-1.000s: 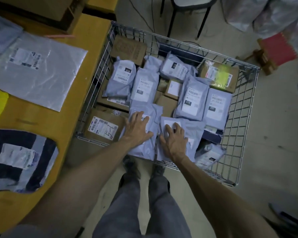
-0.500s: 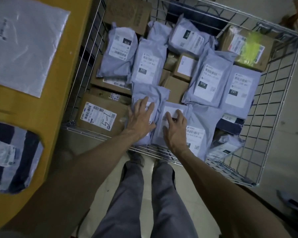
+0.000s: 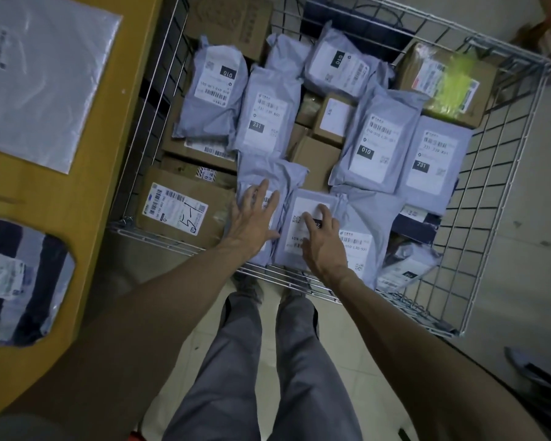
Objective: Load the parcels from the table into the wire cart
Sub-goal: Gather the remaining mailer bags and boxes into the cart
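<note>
The wire cart [image 3: 503, 173] stands right of the yellow table [image 3: 109, 128] and holds several grey mailer bags and cardboard boxes. My left hand [image 3: 253, 222] lies flat with straight fingers on a grey mailer [image 3: 268, 176] at the cart's near edge. Beside it, my right hand [image 3: 323, 241] rests on a flat grey parcel [image 3: 303, 205] with a white label, its fingers slightly bent and spread on top. On the table lie a large flat silver mailer [image 3: 42, 74] and a dark striped parcel [image 3: 19, 278] in clear plastic.
A labelled cardboard box [image 3: 185, 211] sits in the cart's near left corner, tight against the wire wall next to the table. A box with a yellow-green patch [image 3: 446, 84] fills the far right corner. My legs stand on tiled floor in front of the cart.
The view has dropped closer over the cart. Both hands stay on the same two grey parcels; my right hand has slid a little toward the near edge, uncovering more of the label.
</note>
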